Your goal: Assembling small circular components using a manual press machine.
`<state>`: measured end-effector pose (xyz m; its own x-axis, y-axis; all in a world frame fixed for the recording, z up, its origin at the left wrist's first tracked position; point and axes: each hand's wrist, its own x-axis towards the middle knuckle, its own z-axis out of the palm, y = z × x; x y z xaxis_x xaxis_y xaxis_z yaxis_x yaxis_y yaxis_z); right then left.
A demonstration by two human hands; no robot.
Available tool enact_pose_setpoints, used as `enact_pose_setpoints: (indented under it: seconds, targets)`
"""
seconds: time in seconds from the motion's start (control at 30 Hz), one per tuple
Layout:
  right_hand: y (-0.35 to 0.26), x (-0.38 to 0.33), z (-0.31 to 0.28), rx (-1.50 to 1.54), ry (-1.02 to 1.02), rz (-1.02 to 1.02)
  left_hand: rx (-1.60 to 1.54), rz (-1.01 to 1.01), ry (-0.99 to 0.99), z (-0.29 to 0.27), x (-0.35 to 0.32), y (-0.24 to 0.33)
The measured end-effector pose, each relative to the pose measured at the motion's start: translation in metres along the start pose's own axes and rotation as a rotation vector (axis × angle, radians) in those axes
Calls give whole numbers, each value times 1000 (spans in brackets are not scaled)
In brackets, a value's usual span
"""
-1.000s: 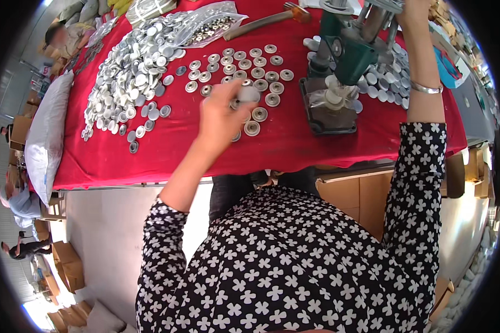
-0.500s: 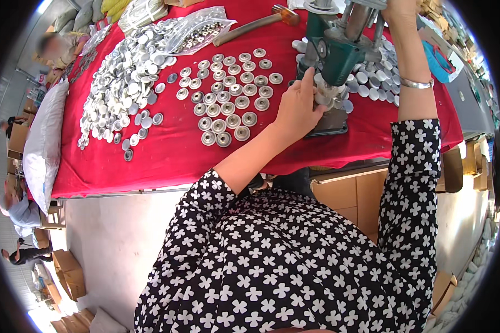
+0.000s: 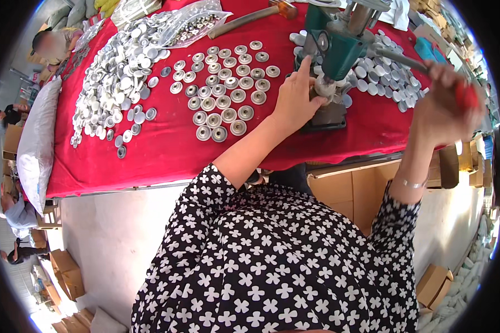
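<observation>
A green hand press (image 3: 339, 53) stands at the right of the red-covered table. My right hand (image 3: 447, 114), blurred, is closed round the red end of its metal lever (image 3: 397, 57), which points out to the right. My left hand (image 3: 297, 100) is at the press, index finger stretched up along its frame and thumb reaching toward the silvery die (image 3: 324, 87). Its other fingers are partly hidden, and nothing shows plainly in it. Round metal button parts (image 3: 228, 83) lie in loose rows left of that hand. Behind the press, pale round caps (image 3: 380, 75) are heaped.
A big heap of grey-white caps (image 3: 116, 77) covers the table's left part. A clear bag of small metal parts (image 3: 194, 25) and a hammer (image 3: 250, 19) lie at the back. A white sack (image 3: 38, 144) leans at the left edge; a cardboard box (image 3: 350, 191) stands under the table.
My right hand has come down and toward me from the top of the press, bringing the lever into view. My left hand stays at the die. The view has shifted slightly.
</observation>
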<state>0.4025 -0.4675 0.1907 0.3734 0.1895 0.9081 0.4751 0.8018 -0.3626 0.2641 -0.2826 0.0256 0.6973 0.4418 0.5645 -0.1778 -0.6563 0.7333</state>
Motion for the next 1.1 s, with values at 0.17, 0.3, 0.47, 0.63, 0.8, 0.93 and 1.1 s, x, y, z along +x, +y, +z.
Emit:
enact_pose_setpoints:
  seconds: [0.17, 0.3, 0.47, 0.63, 0.8, 0.93, 1.1]
  targets:
    - [-17, -100, 1, -192, 24, -31, 3, -36, 13, -8, 0, -1]
    - [-18, -136, 1, -341, 104, -5, 20, -97, -17, -9, 2, 11]
    - [-21, -134, -3, -407, 58, 51, 33, -79, -26, -12, -4, 10]
    - [-25, -128, 6, -430, 111, 55, 47, -81, -42, -11, -2, 12]
    - [-24, -115, 7, -380, 69, 57, 33, -89, -17, -10, -1, 3]
    - [-10, -142, 0, -368, 130, -10, 64, -143, -72, -19, 2, 14]
    - [-23, -91, -25, -430, -72, -1, 102, 35, 135, -37, -19, 21]
